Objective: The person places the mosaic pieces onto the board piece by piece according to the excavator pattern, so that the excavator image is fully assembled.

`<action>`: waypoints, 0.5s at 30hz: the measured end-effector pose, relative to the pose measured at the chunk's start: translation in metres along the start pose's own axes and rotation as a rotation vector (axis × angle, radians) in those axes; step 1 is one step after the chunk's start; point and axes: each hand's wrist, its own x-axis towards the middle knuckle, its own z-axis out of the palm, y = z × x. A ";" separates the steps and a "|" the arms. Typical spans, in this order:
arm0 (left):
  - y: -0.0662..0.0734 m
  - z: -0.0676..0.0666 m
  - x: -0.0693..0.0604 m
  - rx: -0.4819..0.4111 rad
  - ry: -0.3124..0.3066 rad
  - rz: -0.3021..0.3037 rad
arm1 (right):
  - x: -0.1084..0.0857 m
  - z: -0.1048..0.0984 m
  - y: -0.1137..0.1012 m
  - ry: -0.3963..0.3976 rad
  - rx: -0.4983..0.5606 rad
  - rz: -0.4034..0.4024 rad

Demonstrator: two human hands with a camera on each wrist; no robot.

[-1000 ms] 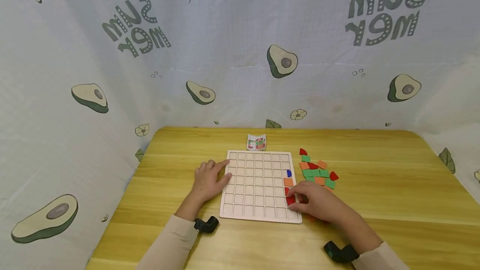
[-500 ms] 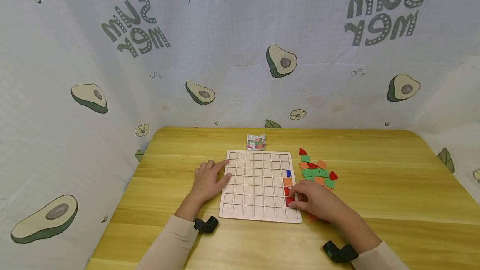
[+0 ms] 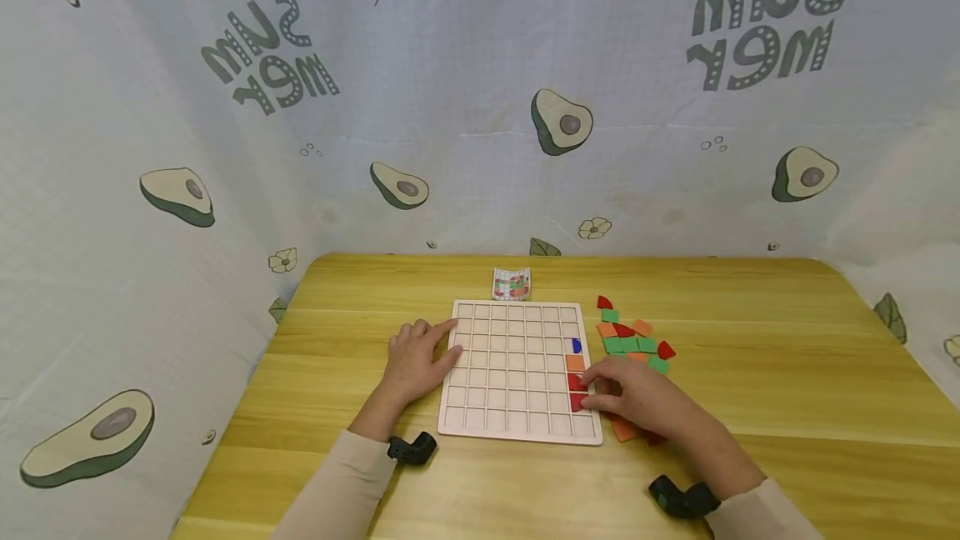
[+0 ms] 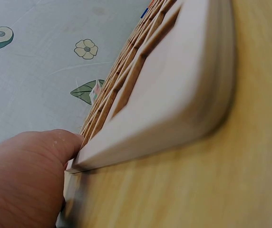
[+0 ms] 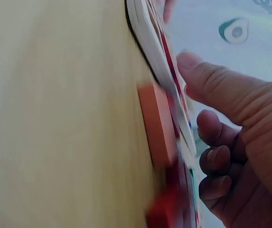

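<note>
A pale wooden grid board [image 3: 517,438] lies on the table. In its right-hand column sit a blue piece [image 3: 576,346], an orange square [image 3: 574,363], a red piece [image 3: 574,382] and another red piece [image 3: 577,402] below it. My right hand [image 3: 637,394] is at the board's right edge, index finger and thumb apart beside the two red pieces; the right wrist view shows the thumb extended and the other fingers bent, with nothing visibly gripped. My left hand [image 3: 414,363] rests at the board's left edge, thumb and index finger touching it; in the left wrist view the thumb lies against the rim.
Loose green, orange and red pieces [image 3: 630,345] lie right of the board, with an orange one [image 3: 624,429] and red ones partly under my right hand. A small patterned card [image 3: 512,284] stands behind the board. A printed cloth [image 3: 480,107] hangs behind the table.
My right hand has shifted slightly to the right, uncovering more of the two red pieces and of the orange piece near the palm. My left hand has stayed in place.
</note>
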 end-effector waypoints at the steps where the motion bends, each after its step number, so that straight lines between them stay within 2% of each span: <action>1: 0.000 0.000 0.000 0.001 0.000 0.000 | 0.000 -0.002 0.002 0.003 -0.002 0.018; 11: -0.001 0.001 0.000 0.004 -0.003 -0.002 | -0.008 -0.031 0.035 0.100 -0.077 0.154; 15: -0.002 0.002 0.001 0.009 -0.001 0.002 | -0.011 -0.037 0.046 0.123 -0.126 0.185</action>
